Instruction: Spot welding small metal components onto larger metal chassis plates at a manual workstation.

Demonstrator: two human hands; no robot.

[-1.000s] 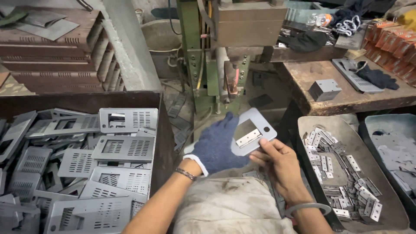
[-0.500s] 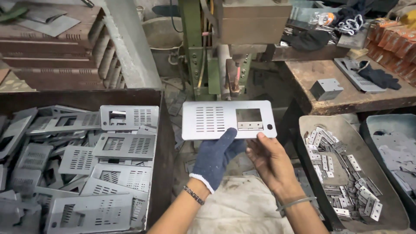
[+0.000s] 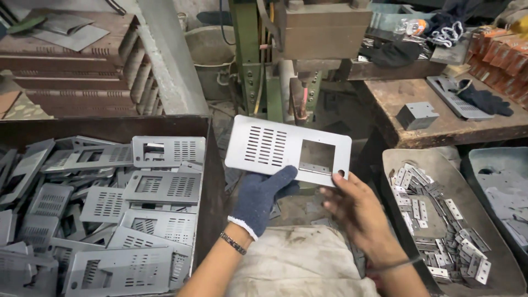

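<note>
Fingers of the gloved left hand [image 3: 263,197] and bare right hand [image 3: 357,212] pinch the lower edge of a flat grey slotted metal panel [image 3: 286,149], hiding it there. Right of them, a tray of small metal hinges [image 3: 440,220] is cut off.

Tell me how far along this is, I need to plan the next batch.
Done: the grey panel already carries a small hinge at its square cutout. In hand: the gloved left hand and bare right hand hold it before the press. Left: a bin of panels and tray of loose hinges.
</note>
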